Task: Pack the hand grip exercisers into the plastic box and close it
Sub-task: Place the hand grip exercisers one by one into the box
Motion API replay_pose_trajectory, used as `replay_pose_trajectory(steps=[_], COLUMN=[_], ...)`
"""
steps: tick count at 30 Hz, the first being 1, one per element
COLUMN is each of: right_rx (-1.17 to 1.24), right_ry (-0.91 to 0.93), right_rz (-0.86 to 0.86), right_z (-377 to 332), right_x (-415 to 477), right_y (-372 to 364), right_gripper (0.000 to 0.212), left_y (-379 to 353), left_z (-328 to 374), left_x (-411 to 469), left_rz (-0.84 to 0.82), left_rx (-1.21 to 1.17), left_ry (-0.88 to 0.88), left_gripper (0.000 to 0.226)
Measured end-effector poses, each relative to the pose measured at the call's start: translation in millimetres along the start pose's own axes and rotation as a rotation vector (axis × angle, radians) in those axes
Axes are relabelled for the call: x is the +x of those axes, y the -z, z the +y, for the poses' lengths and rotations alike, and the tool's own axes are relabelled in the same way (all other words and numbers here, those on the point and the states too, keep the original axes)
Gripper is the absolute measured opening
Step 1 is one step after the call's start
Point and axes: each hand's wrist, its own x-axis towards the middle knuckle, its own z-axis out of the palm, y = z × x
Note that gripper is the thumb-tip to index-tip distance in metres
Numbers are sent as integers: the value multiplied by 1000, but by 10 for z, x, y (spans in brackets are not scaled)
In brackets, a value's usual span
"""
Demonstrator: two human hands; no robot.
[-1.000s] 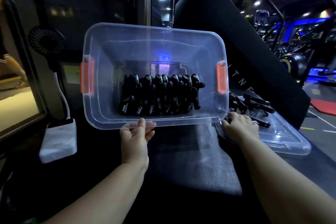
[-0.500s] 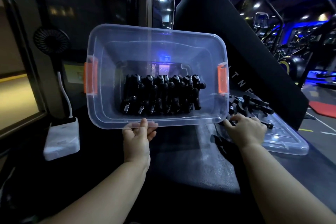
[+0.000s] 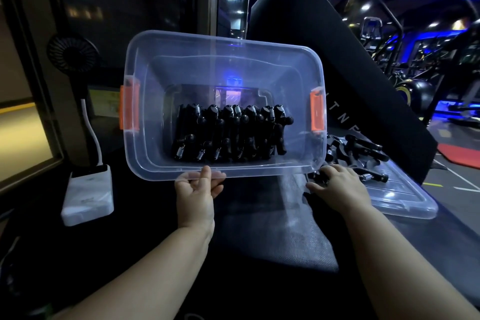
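Blue-lit gym, dark woven tabletop (image 3: 262, 231): my left hand (image 3: 196, 191) pinches the near rim of the clear plastic box (image 3: 223, 41), black sprung hand grip exercisers (image 3: 230, 135) rowed inside. At its 4 o'clock my right hand (image 3: 341, 186) lies on loose exercisers (image 3: 363, 149) atop the lid (image 3: 407, 201); whether its fingers (image 3: 327, 171) hold one I cannot tell.

Partial white letters "TN" on black panel (image 3: 337, 60).

The box (image 3: 223, 41) is tipped with its opening toward the person. A row of exercisers (image 3: 228, 135) lies in it, along its lower side. Right of the box, the lid (image 3: 405, 200) lies on the counter (image 3: 259, 228), with loose exercisers (image 3: 363, 150) on it. Left of the box sits a charger block (image 3: 88, 195), and a small fan (image 3: 72, 53) stands behind that.
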Motion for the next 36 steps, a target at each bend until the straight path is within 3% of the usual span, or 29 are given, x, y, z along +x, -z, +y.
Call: replay_pose_trajectory(steps=[9, 15, 25, 31, 36], right_rx=[-90, -93, 440, 687, 868], right_ry=[-72, -103, -214, -205, -150], right_rz=[11, 53, 320, 380, 434], right_z=[-43, -67, -71, -145, -250], right_x=[-172, -290, -452, -570, -753], right_y=[68, 88, 134, 183, 228], right_gripper=[64, 55, 32, 52, 43], left_y=[0, -7, 1, 4, 7], left_z=[33, 49, 50, 60, 66], left_x=[-21, -43, -42, -49, -44], left_rz=[-4, -4, -1, -4, -9], left_rx=[-1, -7, -1, 12, 19], left_ry=[12, 14, 26, 23, 23], left_gripper=[32, 16, 23, 30, 29])
